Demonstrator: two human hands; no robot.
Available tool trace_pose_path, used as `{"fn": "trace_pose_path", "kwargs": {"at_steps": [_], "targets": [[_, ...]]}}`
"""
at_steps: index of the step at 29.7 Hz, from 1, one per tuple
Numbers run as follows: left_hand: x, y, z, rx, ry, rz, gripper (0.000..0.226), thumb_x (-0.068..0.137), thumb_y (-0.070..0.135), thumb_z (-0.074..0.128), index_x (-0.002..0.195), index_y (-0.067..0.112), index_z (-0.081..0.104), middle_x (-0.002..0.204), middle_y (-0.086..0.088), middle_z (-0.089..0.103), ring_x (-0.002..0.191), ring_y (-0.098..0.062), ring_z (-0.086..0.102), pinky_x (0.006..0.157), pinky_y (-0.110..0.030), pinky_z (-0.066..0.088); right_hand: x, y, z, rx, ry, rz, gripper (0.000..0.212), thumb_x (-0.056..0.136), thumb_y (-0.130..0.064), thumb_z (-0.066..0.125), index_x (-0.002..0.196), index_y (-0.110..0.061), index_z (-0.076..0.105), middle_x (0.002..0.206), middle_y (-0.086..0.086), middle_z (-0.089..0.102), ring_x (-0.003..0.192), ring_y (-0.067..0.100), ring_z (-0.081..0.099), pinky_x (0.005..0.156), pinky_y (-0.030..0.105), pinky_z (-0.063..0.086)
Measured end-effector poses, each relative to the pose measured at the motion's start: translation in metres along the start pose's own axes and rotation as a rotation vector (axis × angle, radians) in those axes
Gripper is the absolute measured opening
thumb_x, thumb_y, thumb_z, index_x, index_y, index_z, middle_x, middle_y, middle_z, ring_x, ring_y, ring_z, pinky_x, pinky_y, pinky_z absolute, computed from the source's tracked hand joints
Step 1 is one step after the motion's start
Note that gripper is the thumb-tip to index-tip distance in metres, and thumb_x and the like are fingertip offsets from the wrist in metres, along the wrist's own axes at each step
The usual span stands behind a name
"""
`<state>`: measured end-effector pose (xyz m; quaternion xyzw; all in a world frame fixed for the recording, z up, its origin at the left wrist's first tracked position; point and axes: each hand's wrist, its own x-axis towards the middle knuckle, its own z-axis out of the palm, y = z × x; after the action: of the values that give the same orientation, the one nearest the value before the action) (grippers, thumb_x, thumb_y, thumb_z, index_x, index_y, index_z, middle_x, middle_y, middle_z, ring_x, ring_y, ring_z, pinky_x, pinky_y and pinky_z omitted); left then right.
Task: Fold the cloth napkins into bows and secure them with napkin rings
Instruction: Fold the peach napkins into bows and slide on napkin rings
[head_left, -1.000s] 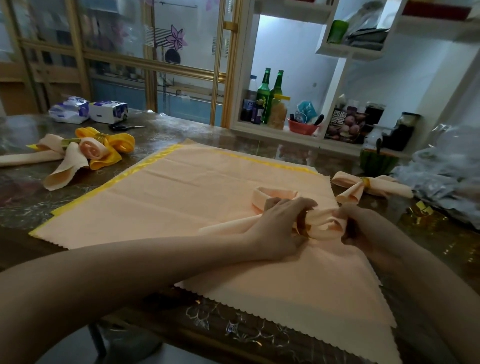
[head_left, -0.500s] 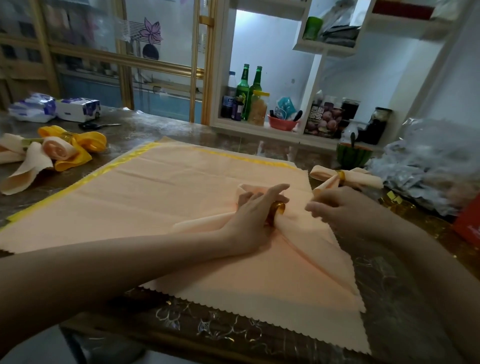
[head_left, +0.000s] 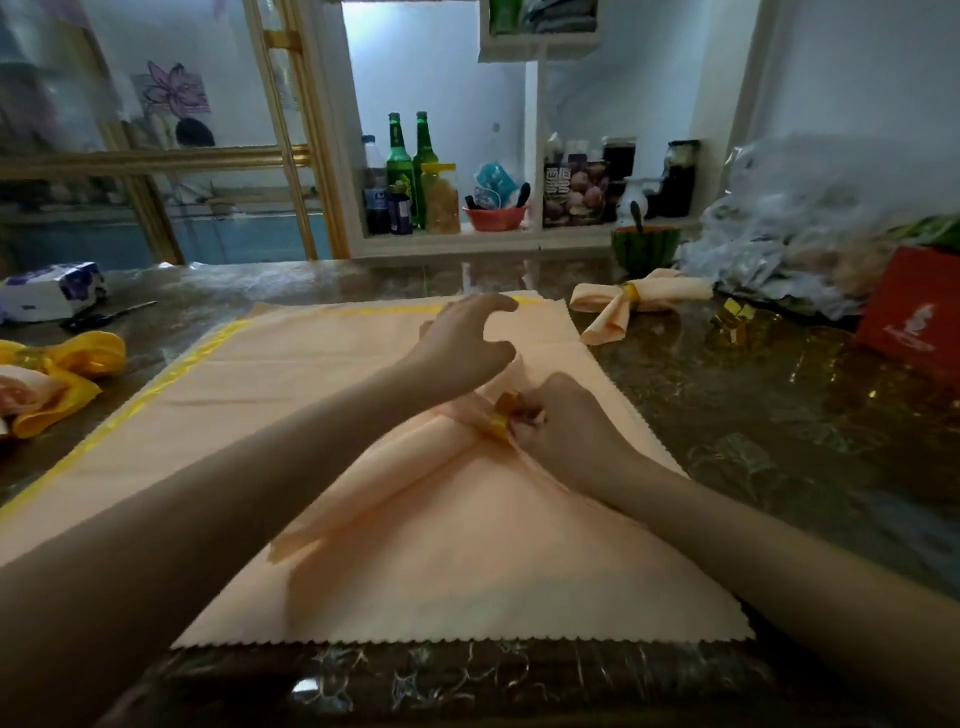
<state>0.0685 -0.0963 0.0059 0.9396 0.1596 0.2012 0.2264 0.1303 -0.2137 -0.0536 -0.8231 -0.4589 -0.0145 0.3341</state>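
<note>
Napkin: peach cloth napkin (head_left: 415, 493) near middle of dark glossy patterned table (head_left: 779, 426), lying on flat peach cloth with yellow hem (head_left: 311, 395). Bunched at one point, folded tails run toward near edge and lower left.
Ring: gold napkin ring (head_left: 500, 420) on the bunched neck of the napkin, partly hidden by fingers.
Right: right hand (head_left: 563, 423) down on the cloth, fingers curled in, gripping the bunched napkin right at the ring.
Left: left hand (head_left: 467, 345) just behind the ring, thumb and fingers spread in a loose C, holding nothing. Can't tell if it touches the cloth under it.
Done bow: peach napkin bow with gold ring (head_left: 623, 306) on the table, just off the flat cloth's far right corner.
Left pile: yellow and peach folded napkins (head_left: 62, 369) at left, cut by frame edge, well apart from the hands.
Clutter: white-and-purple tissue pack (head_left: 52, 291) far left, dark scissors (head_left: 104, 318) just beside it. Red box (head_left: 909, 306) and heap of clear plastic bags (head_left: 810, 223) far right. Watermelon-shaped bowl (head_left: 644, 249) behind the done bow.
Shelf: two green glass bottles (head_left: 410, 161) on white shelf (head_left: 519, 241) behind the table.
</note>
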Motion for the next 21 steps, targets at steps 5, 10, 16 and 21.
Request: {"fn": "trace_pose_path", "kwargs": {"at_steps": [5, 10, 16, 21], "targets": [[0.022, -0.020, 0.027, 0.203, -0.184, -0.244, 0.064, 0.090, 0.050, 0.052, 0.141, 0.016, 0.035, 0.142, -0.006, 0.043, 0.127, -0.025, 0.042, 0.102, -0.039, 0.035, 0.001, 0.001, -0.002, 0.042, 0.016, 0.011, 0.018, 0.090, -0.013, 0.057, 0.101, -0.015, 0.072, 0.077, -0.008, 0.050, 0.066, 0.005, 0.043, 0.054, 0.005, 0.033], [0.030, -0.026, 0.033, 0.226, -0.147, -0.245, 0.052, 0.090, 0.043, 0.054, 0.133, 0.016, 0.047, 0.131, -0.005, 0.052, 0.117, -0.023, 0.049, 0.097, -0.038, 0.040, -0.003, -0.004, 0.001, 0.073, -0.015, -0.155, 0.022, 0.092, -0.007, 0.056, 0.107, -0.011, 0.071, 0.093, -0.014, 0.039, 0.080, 0.001, 0.041, 0.075, 0.003, 0.035], [0.029, -0.025, 0.028, 0.077, -0.214, -0.268, 0.021, 0.088, 0.026, 0.060, 0.102, 0.011, 0.065, 0.080, 0.002, 0.057, 0.070, -0.009, 0.051, 0.053, -0.018, 0.037, 0.001, -0.002, 0.006, -0.049, -0.060, -0.009, 0.024, 0.098, -0.029, 0.046, 0.082, -0.016, 0.060, 0.079, -0.005, 0.047, 0.076, 0.018, 0.049, 0.060, 0.027, 0.033], [0.016, -0.031, 0.011, 0.139, -0.210, -0.153, 0.027, 0.090, 0.026, 0.060, 0.112, 0.012, 0.064, 0.102, 0.000, 0.059, 0.091, -0.014, 0.052, 0.075, -0.023, 0.041, 0.007, 0.007, 0.003, 0.126, 0.073, 0.106, 0.023, 0.093, -0.021, 0.056, 0.077, -0.010, 0.068, 0.069, 0.001, 0.057, 0.062, 0.009, 0.047, 0.049, 0.021, 0.028]]}}
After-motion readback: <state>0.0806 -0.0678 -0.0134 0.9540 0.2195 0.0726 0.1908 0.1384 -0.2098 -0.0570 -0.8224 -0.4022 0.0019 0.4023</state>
